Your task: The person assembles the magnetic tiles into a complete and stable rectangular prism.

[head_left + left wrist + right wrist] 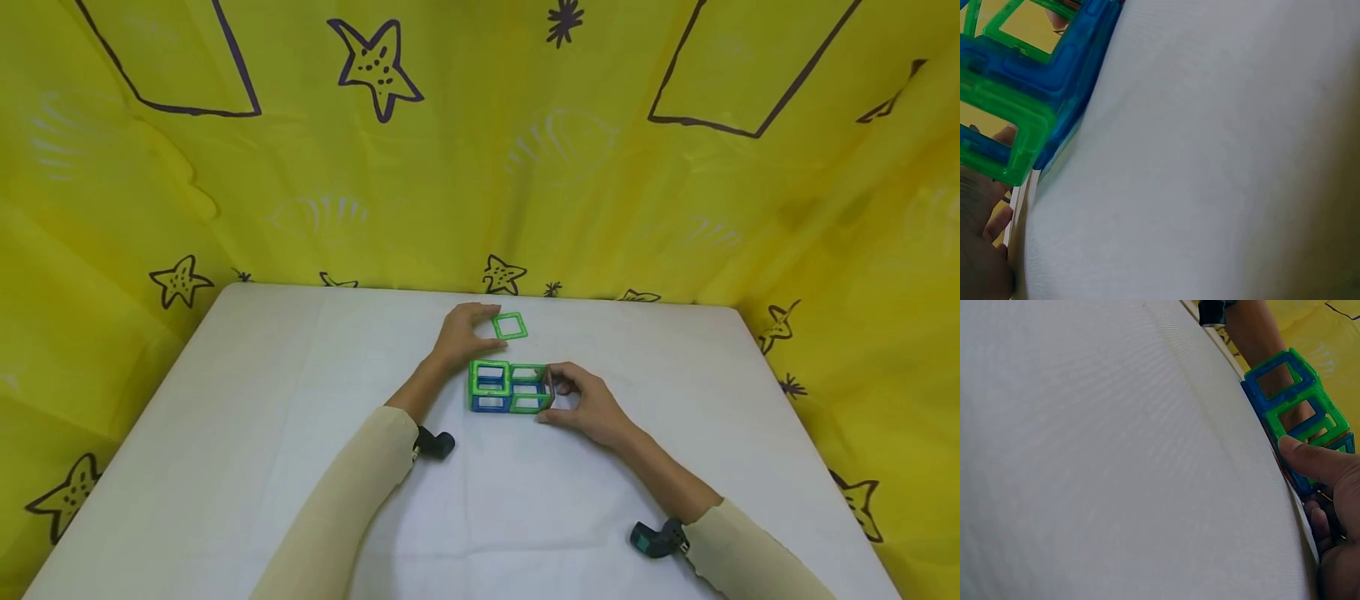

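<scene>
In the head view a small block [491, 389] of green and blue magnetic tiles, square frames joined like two cubes, stands on the white tabletop. My right hand [592, 408] holds its right end, thumb at the near lower corner and fingers behind. The right wrist view shows the thumb [1297, 450] against a green frame. Beyond the block, my left hand [459, 337] has its thumb and fingers spread around the left side of a single green square tile [510, 337], fingertips right at its edges. That tile is not visible in the left wrist view, where the block's corner [1029, 125] looms close.
A white cloth [300, 375] covers the table, with a yellow curtain [450, 183] of starfish drawings behind it and at both sides. Black wrist cameras [435, 443] are worn at the cuffs of both light sleeves [337, 508].
</scene>
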Action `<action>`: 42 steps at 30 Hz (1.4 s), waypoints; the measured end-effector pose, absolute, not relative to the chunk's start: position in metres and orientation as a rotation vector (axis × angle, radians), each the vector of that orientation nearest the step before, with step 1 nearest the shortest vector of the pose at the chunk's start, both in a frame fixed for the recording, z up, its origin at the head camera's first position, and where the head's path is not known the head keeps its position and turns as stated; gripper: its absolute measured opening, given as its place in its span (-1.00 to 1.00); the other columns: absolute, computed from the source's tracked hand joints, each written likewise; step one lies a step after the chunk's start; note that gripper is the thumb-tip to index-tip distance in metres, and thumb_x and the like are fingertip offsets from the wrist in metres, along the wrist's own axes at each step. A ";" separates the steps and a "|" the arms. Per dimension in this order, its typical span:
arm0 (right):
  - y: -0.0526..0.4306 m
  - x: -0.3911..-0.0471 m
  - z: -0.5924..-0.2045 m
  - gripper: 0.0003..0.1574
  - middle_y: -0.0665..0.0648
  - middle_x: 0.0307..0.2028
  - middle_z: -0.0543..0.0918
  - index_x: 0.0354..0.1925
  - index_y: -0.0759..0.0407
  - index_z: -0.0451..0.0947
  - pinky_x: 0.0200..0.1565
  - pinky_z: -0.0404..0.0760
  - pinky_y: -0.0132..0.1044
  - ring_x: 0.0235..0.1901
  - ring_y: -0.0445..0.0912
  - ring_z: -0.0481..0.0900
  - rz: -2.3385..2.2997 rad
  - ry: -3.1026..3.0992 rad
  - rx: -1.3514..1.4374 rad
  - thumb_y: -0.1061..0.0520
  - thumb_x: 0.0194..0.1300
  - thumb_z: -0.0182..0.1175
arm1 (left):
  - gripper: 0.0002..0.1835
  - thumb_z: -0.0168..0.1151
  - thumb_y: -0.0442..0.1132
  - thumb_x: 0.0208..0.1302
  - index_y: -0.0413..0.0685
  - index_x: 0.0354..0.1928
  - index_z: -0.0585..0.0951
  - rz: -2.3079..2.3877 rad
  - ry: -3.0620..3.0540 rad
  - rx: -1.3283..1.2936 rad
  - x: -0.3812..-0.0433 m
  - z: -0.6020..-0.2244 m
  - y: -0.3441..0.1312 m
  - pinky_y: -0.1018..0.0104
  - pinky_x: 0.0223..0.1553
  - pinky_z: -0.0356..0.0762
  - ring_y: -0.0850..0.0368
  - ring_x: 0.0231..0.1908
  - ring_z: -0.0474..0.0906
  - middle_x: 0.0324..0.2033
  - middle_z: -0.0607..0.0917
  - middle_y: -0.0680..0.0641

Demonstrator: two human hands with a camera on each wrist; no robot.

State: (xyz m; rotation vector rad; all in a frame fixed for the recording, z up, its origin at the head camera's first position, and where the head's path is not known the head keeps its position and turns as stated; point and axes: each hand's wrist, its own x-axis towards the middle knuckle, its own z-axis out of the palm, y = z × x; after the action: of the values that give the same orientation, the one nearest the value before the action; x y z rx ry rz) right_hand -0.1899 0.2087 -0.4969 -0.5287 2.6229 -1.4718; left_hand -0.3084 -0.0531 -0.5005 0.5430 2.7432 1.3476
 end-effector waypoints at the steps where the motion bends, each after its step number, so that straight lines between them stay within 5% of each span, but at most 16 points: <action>1: 0.208 -0.190 -0.497 -0.16 0.13 0.05 0.67 0.26 0.21 0.57 0.04 0.49 -0.24 -0.04 0.03 0.51 -1.470 2.621 -0.527 0.17 0.03 0.69 | -0.27 0.63 -0.07 0.17 -0.01 0.39 0.61 1.316 2.766 0.549 -0.308 -0.501 -0.053 0.07 0.50 0.12 -0.04 0.45 0.32 0.35 0.61 0.00; 21: 0.209 -0.191 -0.499 -0.14 0.14 0.05 0.67 0.26 0.23 0.56 0.05 0.49 -0.24 -0.04 0.03 0.52 -1.457 2.642 -0.548 0.17 0.02 0.69 | -0.21 0.62 0.14 0.13 -0.03 0.37 0.62 0.944 2.999 0.506 -0.311 -0.499 -0.040 0.00 0.48 0.14 -0.12 0.46 0.23 0.45 0.49 -0.08; 42: 0.210 -0.191 -0.500 -0.15 0.12 0.03 0.67 0.26 0.22 0.57 0.04 0.49 -0.23 -0.05 0.02 0.52 -1.439 2.655 -0.542 0.16 0.02 0.70 | -0.40 0.61 -0.07 0.20 -0.09 0.26 0.70 1.406 2.810 0.454 -0.307 -0.497 -0.050 0.01 0.38 0.34 -0.08 0.29 0.47 0.20 0.71 -0.10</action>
State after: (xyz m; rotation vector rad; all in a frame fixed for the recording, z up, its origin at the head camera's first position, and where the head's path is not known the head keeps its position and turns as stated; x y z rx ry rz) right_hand -0.1906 0.2102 -0.5000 -0.5420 2.6545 -1.4386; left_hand -0.3069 -0.0503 -0.4971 0.4537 2.8101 1.4063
